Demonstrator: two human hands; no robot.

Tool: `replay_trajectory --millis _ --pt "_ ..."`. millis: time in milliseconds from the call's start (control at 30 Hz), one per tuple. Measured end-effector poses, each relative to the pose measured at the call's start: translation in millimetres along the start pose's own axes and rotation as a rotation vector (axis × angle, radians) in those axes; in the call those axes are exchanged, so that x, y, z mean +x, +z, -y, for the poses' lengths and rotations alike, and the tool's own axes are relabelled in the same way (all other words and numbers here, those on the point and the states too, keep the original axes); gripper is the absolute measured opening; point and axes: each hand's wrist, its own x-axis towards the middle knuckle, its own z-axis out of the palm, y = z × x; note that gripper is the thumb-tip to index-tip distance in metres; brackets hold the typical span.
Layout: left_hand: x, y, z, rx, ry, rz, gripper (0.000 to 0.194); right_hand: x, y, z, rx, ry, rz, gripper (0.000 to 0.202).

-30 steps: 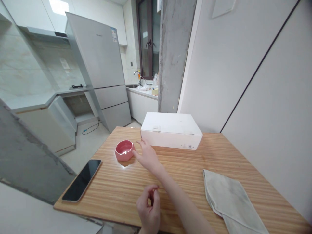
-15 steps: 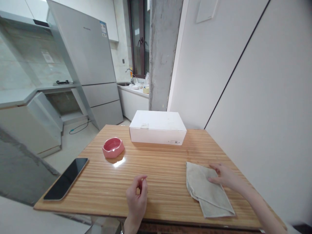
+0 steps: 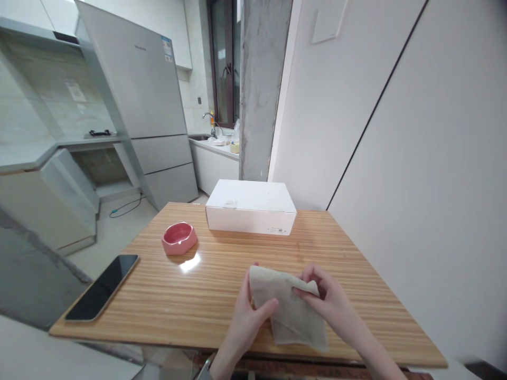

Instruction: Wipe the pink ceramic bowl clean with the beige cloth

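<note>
A folded grey-beige cloth [image 3: 291,309] is held between my two hands near the front edge of the table. My left hand [image 3: 251,311] grips its left side, thumb on the near face and the other fingers mostly hidden behind it. At the upper right corner, my right hand [image 3: 322,298] pinches the cloth, which bunches up between thumb and fingers. The cloth's lower part hangs toward the tabletop; whether it touches the wood I cannot tell.
On the wooden table [image 3: 222,269], a white box [image 3: 251,211] stands at the back. A pink hexagonal bowl [image 3: 179,239] sits left of it, and a black phone [image 3: 103,287] lies at the left edge. A white wall [image 3: 415,184] rises on the right.
The cloth has been picked up from the right of the table and moved left. My left hand has come right and taken hold of it; my right hand has closed on its corner.
</note>
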Motion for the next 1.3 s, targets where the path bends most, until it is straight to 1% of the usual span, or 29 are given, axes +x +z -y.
replay_trajectory --millis 33,67,133,200,267,333,367,433,500,533,567,600,633,667,733,767,800,833,867,900,967,1000,1067,1133,1200,1233,1300 --pt "-1 -2.6 -6 -0.006 -0.044 -0.004 0.059 0 10 2 0.062 0.019 -0.002 0.028" --pt "-2 -8.2 -12 0.019 -0.074 -0.037 0.050 1 19 3 0.129 0.047 0.002 0.030" --pt "1 -29.4 -25 0.136 -0.062 -0.119 0.040 4 34 -1 0.274 0.106 0.028 0.034" --pt "8 -63.1 -34 0.286 -0.001 -0.214 0.038 6 42 -10 0.390 0.138 0.044 0.042" --pt "17 -106.6 -41 0.471 0.019 -0.286 0.038 7 45 -21 0.448 0.162 0.057 0.047" --pt "25 -154.2 -45 0.694 -0.010 -0.318 0.037 7 43 -33 0.455 0.183 0.044 0.047" --pt "29 -177.1 -47 0.822 -0.052 -0.345 0.037 7 41 -38 0.449 0.190 0.027 0.047" --pt "33 -217.1 -51 1.051 -0.110 -0.419 0.039 6 36 -48 0.435 0.201 -0.009 0.044" --pt "35 -245.4 -54 1.232 -0.164 -0.464 0.044 6 32 -58 0.425 0.207 -0.045 0.042" --pt "34 -254.5 -56 1.295 -0.209 -0.493 0.048 6 30 -62 0.419 0.208 -0.064 0.041" --pt "33 -260.5 -57 1.341 -0.249 -0.505 0.053 6 28 -66 0.412 0.208 -0.080 0.041" --pt "32 -263.5 -57 1.384 -0.258 -0.517 0.056 7 27 -71 0.405 0.210 -0.098 0.041" --pt "31 -264.0 -57 1.435 -0.232 -0.535 0.058 7 26 -74 0.400 0.214 -0.120 0.042" --pt "29 -262.2 -56 1.497 -0.174 -0.565 0.058 8 25 -78 0.398 0.220 -0.145 0.043" --pt "28 -252.8 -53 1.619 0.013 -0.665 0.054 10 24 -82 0.403 0.232 -0.198 0.045" --pt "29 -245.5 -51 1.642 0.111 -0.715 0.051 11 24 -84 0.408 0.234 -0.218 0.045" --pt "30 -236.5 -49 1.617 0.203 -0.745 0.048 13 24 -84 0.414 0.230 -0.234 0.045" --pt "32 -225.5 -47 1.545 0.295 -0.729 0.043 14 26 -83 0.419 0.223 -0.244 0.045" --pt "35 -212.6 -45 1.434 0.377 -0.677 0.038 17 29 -82 0.424 0.213 -0.249 0.044" --pt "37 -197.8 -42 1.304 0.426 -0.614 0.033 19 33 -81 0.428 0.200 -0.253 0.044" --pt "41 -163.1 -36 1.067 0.437 -0.465 0.027 23 45 -79 0.436 0.172 -0.256 0.044" --pt "41 -144.1 -32 0.965 0.395 -0.388 0.026 25 53 -79 0.439 0.155 -0.258 0.045" --pt "36 -105.7 -22 0.797 0.255 -0.227 0.028 26 71 -80 0.441 0.121 -0.260 0.043" --pt "27 -71.7 -12 0.661 0.153 -0.130 0.031 22 90 -83 0.454 0.092 -0.239 0.040" --pt "17 -46.9 -4 0.559 0.118 -0.020 0.031 17 104 -87 0.445 0.085 -0.186 0.036" --pt "12 -38.7 -2 0.539 0.110 0.027 0.030 13 110 -89 0.423 0.065 -0.161 0.033" --pt "6 -30.5 1 0.576 0.127 0.075 0.025 7 116 -92 0.352 0.019 -0.134 0.028"
